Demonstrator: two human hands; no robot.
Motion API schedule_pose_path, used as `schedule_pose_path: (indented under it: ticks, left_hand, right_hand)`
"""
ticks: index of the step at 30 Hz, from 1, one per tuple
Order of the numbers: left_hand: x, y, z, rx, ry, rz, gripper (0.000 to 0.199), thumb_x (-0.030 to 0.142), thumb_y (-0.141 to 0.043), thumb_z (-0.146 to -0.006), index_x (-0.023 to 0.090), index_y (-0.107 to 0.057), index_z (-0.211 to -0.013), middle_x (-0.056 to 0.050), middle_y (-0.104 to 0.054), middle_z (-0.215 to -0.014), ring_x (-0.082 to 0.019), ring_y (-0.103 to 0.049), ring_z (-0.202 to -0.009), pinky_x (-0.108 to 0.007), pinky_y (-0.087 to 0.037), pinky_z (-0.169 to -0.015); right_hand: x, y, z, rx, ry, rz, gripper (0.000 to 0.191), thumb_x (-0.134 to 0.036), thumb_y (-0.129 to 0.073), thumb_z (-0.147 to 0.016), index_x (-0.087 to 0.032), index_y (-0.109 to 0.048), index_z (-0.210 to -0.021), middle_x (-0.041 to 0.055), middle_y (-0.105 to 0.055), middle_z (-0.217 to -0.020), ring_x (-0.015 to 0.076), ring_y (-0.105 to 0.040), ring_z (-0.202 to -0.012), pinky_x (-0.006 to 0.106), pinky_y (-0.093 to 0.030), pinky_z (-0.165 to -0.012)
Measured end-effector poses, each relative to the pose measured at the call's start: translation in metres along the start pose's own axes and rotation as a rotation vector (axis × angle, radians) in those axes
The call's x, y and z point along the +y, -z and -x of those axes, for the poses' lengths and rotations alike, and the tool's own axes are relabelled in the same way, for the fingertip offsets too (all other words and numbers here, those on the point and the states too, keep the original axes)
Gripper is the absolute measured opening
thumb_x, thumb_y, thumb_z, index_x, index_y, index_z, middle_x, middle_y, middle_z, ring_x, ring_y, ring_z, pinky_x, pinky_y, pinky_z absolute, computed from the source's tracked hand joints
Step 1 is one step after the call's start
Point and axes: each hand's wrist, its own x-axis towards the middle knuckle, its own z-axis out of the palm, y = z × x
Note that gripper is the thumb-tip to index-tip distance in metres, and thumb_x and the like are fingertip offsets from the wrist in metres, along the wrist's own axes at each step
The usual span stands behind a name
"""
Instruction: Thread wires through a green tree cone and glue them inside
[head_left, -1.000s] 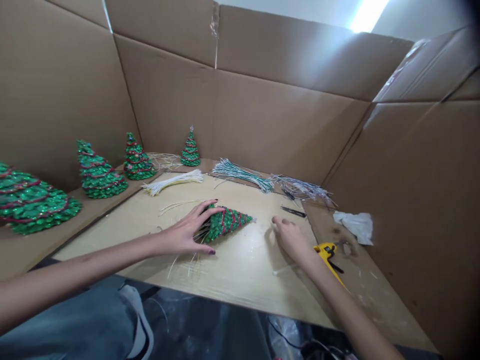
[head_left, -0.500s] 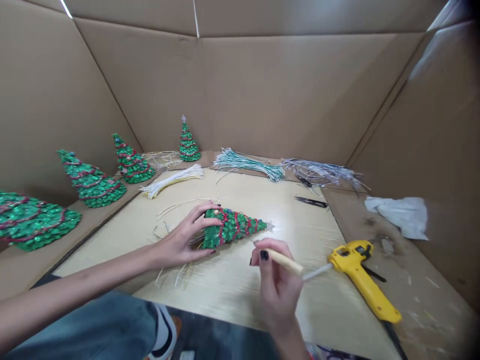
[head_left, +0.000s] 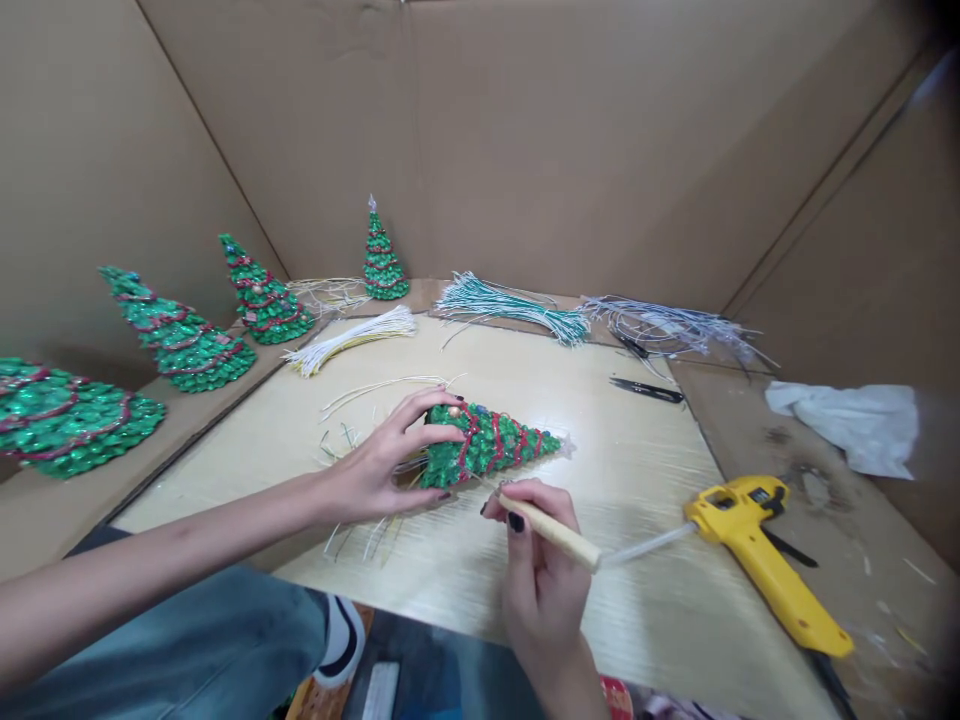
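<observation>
A small green Christmas tree (head_left: 491,445) with red garlands and a clear star at its top lies on its side on the table. My left hand (head_left: 390,450) is closed around its base end, thumb below and fingers above. In my right hand (head_left: 544,570) is a tool with a pale wooden handle (head_left: 555,528), gripped like a pencil. Its thin tip points at the tree's lower side near the base; I cannot tell whether it touches. Loose wires (head_left: 375,535) lie under and behind my left hand.
A yellow glue gun (head_left: 772,560) with a glue stick lies at the right. Black thread snips (head_left: 649,390), a white cloth (head_left: 855,425) and wire bundles (head_left: 517,308) lie farther back. Several finished-looking trees (head_left: 180,345) stand along the left cardboard ledge. Cardboard walls (head_left: 570,150) surround the table.
The view has tilted down slightly. My right hand has brought the wooden-handled tool closer to the tree's base. My left hand keeps its hold on the tree.
</observation>
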Motion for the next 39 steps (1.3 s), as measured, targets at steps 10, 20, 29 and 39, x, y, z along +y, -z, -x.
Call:
schedule_pose_path:
  ticks: [10,20,29,39]
  left_hand:
    - [0.003,-0.001,-0.002,0.033,-0.037,0.014,0.06,0.026,-0.074,-0.083,0.034,-0.046,-0.135,-0.01,-0.038,-0.147,-0.033,-0.031,-0.145,-0.058,-0.032,-0.119]
    - [0.003,-0.002,-0.005,0.044,-0.063,0.016,0.053,0.026,-0.073,-0.085,0.026,-0.05,-0.133,-0.014,-0.04,-0.146,-0.033,-0.033,-0.143,-0.055,-0.034,-0.118]
    - [0.004,0.0,-0.004,0.026,-0.062,0.001,0.053,0.025,-0.072,-0.085,0.027,-0.049,-0.133,-0.014,-0.039,-0.146,-0.032,-0.033,-0.143,-0.054,-0.034,-0.117]
    - [0.004,-0.002,-0.005,0.031,-0.074,-0.007,0.054,0.028,-0.074,-0.085,0.027,-0.05,-0.133,-0.014,-0.04,-0.146,-0.032,-0.036,-0.142,-0.053,-0.036,-0.116]
  right_hand:
    - [0.001,-0.003,-0.005,-0.07,0.19,0.145,0.03,-0.006,-0.048,-0.095,-0.025,-0.056,-0.117,0.0023,-0.063,-0.09,0.0159,-0.06,-0.082,0.03,-0.052,-0.075]
    - [-0.001,-0.005,-0.008,-0.052,0.256,0.114,0.034,-0.002,-0.047,-0.093,-0.022,-0.058,-0.117,0.0023,-0.062,-0.091,0.0147,-0.059,-0.083,0.03,-0.051,-0.077]
    - [0.003,-0.005,-0.006,0.031,0.208,0.167,0.027,-0.006,-0.045,-0.094,-0.024,-0.057,-0.11,0.0008,-0.062,-0.091,0.0144,-0.06,-0.084,0.028,-0.049,-0.076]
    - [0.001,-0.005,-0.011,0.017,0.267,0.256,0.022,-0.008,-0.044,-0.095,-0.023,-0.058,-0.105,0.0014,-0.063,-0.088,0.0147,-0.061,-0.082,0.03,-0.051,-0.075]
